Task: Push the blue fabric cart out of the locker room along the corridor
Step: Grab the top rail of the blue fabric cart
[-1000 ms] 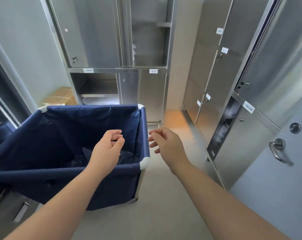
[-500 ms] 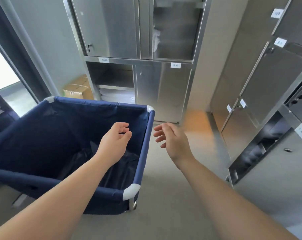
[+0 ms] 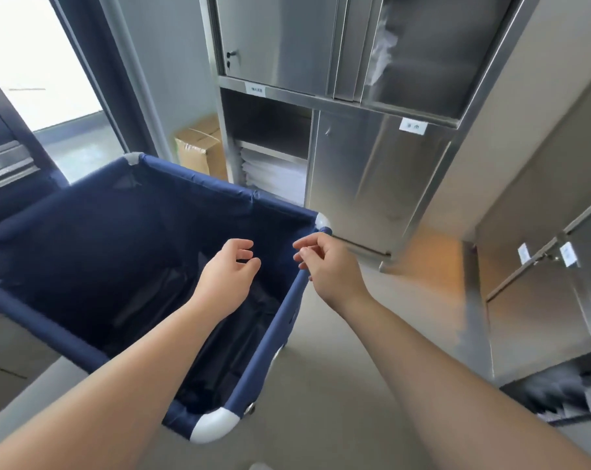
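The blue fabric cart (image 3: 273, 330) fills the lower left, a navy cloth bin with white plastic corners, its near right corner close to me. Dark cloth lies at its bottom. My left hand (image 3: 224, 278) hovers over the inside of the cart, fingers loosely curled and apart, holding nothing. My right hand (image 3: 328, 266) hangs just above the cart's right rim near the far right corner, fingers spread and empty, not clearly touching the rim.
Steel lockers (image 3: 372, 171) stand straight ahead, and more lockers (image 3: 541, 300) line the right wall. A cardboard box (image 3: 201, 150) sits on the floor beside them. A bright doorway (image 3: 40, 69) opens at the upper left. Bare floor (image 3: 372, 368) runs to the right of the cart.
The view has swung left and closer to the cart. Both hands have drifted over the cart, the right one now above its right rim. Neither has taken hold.
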The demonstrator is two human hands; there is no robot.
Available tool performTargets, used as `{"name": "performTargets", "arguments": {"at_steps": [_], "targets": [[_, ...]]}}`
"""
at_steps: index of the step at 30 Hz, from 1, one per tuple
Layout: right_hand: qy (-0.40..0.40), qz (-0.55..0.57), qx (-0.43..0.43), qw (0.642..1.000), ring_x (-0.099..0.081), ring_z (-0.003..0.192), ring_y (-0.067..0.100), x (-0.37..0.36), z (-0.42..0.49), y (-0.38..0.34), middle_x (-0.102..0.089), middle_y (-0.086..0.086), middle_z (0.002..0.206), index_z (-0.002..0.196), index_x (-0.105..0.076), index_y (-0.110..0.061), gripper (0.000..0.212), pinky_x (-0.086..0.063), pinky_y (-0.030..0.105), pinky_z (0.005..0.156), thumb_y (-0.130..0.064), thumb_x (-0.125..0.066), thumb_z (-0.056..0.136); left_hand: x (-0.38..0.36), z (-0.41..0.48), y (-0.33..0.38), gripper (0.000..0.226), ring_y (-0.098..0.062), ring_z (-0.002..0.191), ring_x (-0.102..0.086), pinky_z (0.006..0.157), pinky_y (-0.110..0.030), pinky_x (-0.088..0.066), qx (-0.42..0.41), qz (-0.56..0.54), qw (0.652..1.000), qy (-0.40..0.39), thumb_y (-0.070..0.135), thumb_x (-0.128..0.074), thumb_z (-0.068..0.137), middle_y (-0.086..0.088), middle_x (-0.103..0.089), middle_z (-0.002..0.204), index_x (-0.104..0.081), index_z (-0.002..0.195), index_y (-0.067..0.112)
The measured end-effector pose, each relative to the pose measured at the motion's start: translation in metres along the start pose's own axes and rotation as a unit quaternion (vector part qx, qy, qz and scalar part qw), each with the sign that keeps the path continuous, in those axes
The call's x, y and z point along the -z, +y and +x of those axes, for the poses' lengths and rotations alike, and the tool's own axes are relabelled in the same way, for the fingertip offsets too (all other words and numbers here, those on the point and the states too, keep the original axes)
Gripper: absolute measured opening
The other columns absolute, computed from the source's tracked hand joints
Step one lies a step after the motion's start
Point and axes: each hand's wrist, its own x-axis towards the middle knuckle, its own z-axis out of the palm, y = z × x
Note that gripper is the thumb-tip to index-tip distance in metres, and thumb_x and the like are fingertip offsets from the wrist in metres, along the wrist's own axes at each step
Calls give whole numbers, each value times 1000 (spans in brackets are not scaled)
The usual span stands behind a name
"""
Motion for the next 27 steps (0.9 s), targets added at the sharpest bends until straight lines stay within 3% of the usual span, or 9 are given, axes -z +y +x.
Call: {"name": "performTargets", "arguments": {"at_steps": [7,10,22,27], "targets": [[-61,-74,21,995,-68,80,7,-9,80,25,-68,-24,82,94,-62,-42,21,-59,28,73,-26,-49,98,-17,63,0,37,-1,97,-62,65,-24,-50,31,14,999,14,33,-57,99,11,-62,125,-51,135,31],[-98,-98,39,990,-66,83,2,-19,108,30,-66,-27,83,95,-58,-45,22,-56,22,74,-24,-51,99,-15,77,-2,37,2,97,-60,69,-26,-50,49,20,998,38,33,-58,98,11,-62,124,-51,135,31],[-301,-58,149,940,-61,82,-1,-64,209,44,-67,-12,88,122,-54,-31,32,-42,8,64,-18,-56,93,-29,97,-19,39,0,100,-60,84,-37,-56,193,23,958,211,34,-60,97,10,-60,121,-53,135,34],[-386,-60,195,899,-62,82,6,-62,227,68,-66,-10,93,127,-52,-27,37,-46,19,72,-15,-56,92,-68,81,-21,39,-9,102,-62,88,-39,-55,265,35,925,272,34,-62,96,7,-61,121,-54,134,34]]}}
